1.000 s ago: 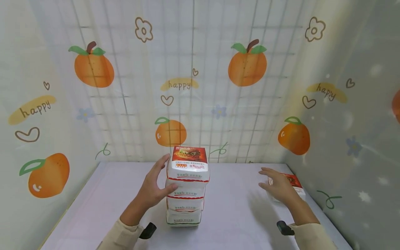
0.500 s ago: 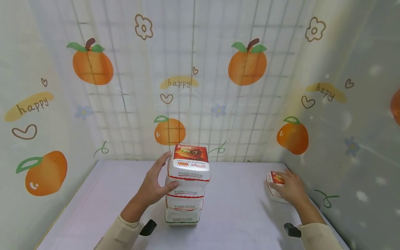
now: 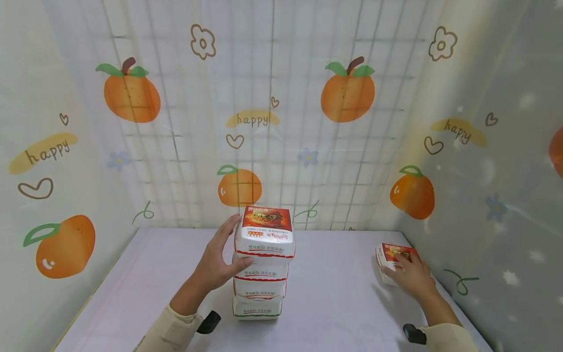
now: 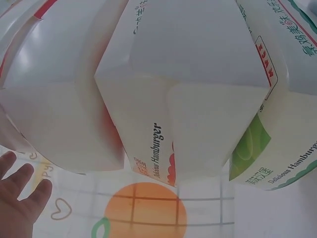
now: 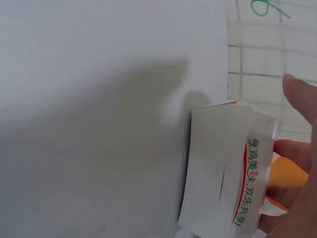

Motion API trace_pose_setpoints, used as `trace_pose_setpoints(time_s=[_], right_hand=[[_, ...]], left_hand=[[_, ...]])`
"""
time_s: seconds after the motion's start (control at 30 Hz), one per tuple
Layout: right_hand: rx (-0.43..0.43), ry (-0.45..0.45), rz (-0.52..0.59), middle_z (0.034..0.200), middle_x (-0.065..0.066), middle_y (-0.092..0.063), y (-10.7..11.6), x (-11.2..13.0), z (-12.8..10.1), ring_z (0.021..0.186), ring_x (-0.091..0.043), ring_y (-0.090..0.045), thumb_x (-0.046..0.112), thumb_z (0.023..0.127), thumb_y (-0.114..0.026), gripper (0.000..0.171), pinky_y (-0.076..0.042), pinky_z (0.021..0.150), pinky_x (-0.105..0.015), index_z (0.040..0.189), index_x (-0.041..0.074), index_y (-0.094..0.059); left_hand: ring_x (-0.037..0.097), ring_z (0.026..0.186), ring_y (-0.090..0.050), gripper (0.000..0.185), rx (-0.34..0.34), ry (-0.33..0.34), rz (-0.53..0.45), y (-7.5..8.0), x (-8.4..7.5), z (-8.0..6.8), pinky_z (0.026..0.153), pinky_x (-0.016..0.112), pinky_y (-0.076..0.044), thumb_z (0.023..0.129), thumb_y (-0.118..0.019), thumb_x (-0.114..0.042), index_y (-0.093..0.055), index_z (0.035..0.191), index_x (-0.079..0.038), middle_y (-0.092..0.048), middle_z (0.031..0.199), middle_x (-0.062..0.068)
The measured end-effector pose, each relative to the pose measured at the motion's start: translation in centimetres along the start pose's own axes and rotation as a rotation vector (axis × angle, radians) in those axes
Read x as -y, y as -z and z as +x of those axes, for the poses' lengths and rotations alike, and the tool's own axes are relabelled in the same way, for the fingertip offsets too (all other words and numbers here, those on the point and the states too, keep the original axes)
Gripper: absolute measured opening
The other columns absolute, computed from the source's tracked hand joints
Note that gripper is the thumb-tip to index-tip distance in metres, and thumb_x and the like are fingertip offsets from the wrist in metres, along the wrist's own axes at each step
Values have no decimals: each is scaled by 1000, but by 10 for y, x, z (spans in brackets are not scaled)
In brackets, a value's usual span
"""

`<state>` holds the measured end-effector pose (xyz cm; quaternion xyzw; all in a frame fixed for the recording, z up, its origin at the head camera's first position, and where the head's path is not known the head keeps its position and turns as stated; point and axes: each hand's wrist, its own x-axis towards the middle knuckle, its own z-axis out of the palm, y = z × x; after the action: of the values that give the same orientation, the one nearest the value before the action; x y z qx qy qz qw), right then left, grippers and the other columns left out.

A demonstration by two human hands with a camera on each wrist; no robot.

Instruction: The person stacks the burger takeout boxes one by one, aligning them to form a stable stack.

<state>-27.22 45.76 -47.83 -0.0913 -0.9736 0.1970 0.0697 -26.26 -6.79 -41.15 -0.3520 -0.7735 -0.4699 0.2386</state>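
A stack of several white hamburger boxes (image 3: 260,293) stands on the table, the top box (image 3: 266,233) showing a burger picture on red. My left hand (image 3: 215,269) is at the stack's left side, thumb across the front and fingers extended up beside the top box. In the left wrist view its spread fingertips (image 4: 34,191) show beside the cartons' white sides. Far to the right, my right hand (image 3: 411,276) lies over another hamburger box (image 3: 387,252), fingers reaching across its lid. In the right wrist view the fingertips (image 5: 277,193) are at the lid, and the thumb stands apart from them.
The pale table (image 3: 325,293) extends between the stack and the single box. A curtain (image 3: 281,58) printed with oranges and "happy" surrounds it at the back and sides. The single box sits near the table's right edge, close to the curtain.
My right hand has moved right and down, from the left of the single box to over its lid. The left hand stays beside the stack, which has not moved.
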Motion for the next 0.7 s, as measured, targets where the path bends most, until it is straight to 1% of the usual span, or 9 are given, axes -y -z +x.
trace_pose_setpoints(time_s=[0.13, 0.23, 0.33, 0.5, 0.6, 0.7], right_hand=[[-1, 10, -3, 147, -38, -13, 0, 2, -3, 125, -64, -15, 69, 86, -53, 94, -22, 87, -80, 147, -1, -34], [7, 18, 0, 149, -38, -12, 2, 4, -5, 125, -65, -13, 69, 85, -53, 95, -19, 87, -80, 147, 0, -35], [17, 12, 8, 149, -37, -11, 3, 5, -7, 124, -65, -11, 68, 85, -56, 94, -16, 88, -79, 147, 0, -35], [17, -20, 4, 149, -35, -12, 1, 3, -7, 124, -63, -10, 62, 81, -66, 95, -15, 89, -76, 148, 3, -35], [9, -24, -21, 148, -36, -14, -4, -1, -7, 123, -64, -11, 62, 79, -69, 96, -14, 89, -75, 148, 4, -35], [-12, -9, -35, 147, -36, -16, -9, -4, -7, 121, -63, -13, 62, 79, -69, 96, -14, 88, -75, 148, 4, -36]], left_hand=[[23, 138, -32, 89, 1, -10, 1, 0, 1, 1, 103, 60, -35, 82, -77, -31, -27, 154, -18, -29, 156, 2], [22, 138, -32, 89, 4, -14, -7, 0, 0, 2, 103, 60, -34, 82, -77, -31, -26, 154, -16, -29, 156, 5], [22, 138, -32, 89, 7, -18, -10, 0, 0, 3, 102, 61, -35, 83, -76, -33, -25, 154, -20, -29, 156, 4], [20, 137, -33, 89, 3, -18, -11, -2, 2, 2, 103, 58, -35, 83, -76, -36, -25, 154, -25, -29, 155, -5], [19, 137, -32, 88, 0, -14, -5, -3, 4, 1, 103, 57, -36, 82, -76, -37, -25, 154, -27, -30, 155, -4], [20, 138, -32, 88, -5, -14, -2, -3, 4, -1, 103, 57, -36, 82, -76, -36, -26, 154, -25, -31, 155, 0]])
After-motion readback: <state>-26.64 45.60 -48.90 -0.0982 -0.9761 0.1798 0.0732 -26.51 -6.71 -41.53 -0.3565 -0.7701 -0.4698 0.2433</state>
